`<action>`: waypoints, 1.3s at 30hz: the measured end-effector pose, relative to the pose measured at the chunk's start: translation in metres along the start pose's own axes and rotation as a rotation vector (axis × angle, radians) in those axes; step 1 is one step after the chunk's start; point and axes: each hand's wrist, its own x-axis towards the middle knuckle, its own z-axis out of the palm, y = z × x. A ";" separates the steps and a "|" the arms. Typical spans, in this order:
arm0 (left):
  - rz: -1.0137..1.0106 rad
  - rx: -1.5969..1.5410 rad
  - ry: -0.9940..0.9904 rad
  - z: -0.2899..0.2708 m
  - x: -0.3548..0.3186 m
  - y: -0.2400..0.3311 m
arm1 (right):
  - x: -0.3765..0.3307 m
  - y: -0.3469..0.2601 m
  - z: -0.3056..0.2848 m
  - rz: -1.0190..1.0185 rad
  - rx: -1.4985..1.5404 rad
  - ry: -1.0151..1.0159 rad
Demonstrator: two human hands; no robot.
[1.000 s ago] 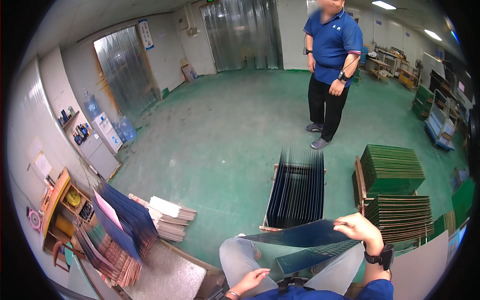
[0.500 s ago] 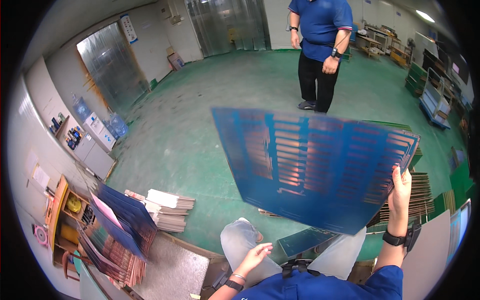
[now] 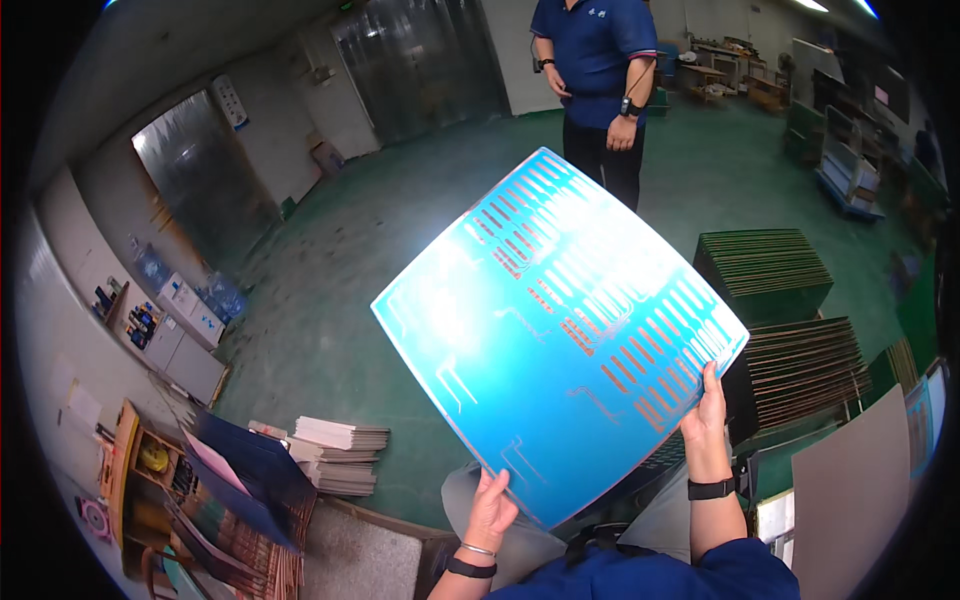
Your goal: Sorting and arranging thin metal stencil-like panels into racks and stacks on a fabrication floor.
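Note:
I hold up a large thin blue panel (image 3: pixel 560 330) with rows of copper-coloured slots and traces; it shines under the light. My left hand (image 3: pixel 492 510) grips its lower edge, with a bracelet and a dark band on the wrist. My right hand (image 3: pixel 708 415) grips its lower right edge, with a black watch on the wrist. The panel is tilted toward me and hides the rack of panels on the floor behind it. My knees in light trousers show below it.
A person in a blue shirt and dark trousers (image 3: pixel 598 70) stands on the green floor beyond. Stacks of greenish panels (image 3: pixel 765 262) and brownish panels (image 3: pixel 810 365) lie at right. A pile of white sheets (image 3: pixel 335 455) and leaning dark panels (image 3: pixel 250 480) sit at left.
The blue panel was lifted out from low in front of me and raised; it has since turned and tilted up closer to my face, now catching glare.

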 end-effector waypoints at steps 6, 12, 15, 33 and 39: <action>0.063 0.041 0.055 -0.005 0.006 0.026 | 0.003 -0.006 -0.045 0.118 -0.030 -0.064; 0.032 0.034 0.050 -0.033 -0.001 0.043 | -0.001 -0.068 -0.064 0.206 -0.224 -0.081; -0.003 0.070 0.054 -0.045 0.002 0.049 | 0.004 -0.084 -0.070 0.270 -0.719 -0.325; -0.036 0.104 0.003 -0.045 0.037 0.075 | 0.020 -0.084 -0.032 0.289 -0.768 -0.250; 0.000 0.122 -0.026 -0.051 0.034 0.079 | 0.014 -0.071 0.007 0.375 -0.904 -0.392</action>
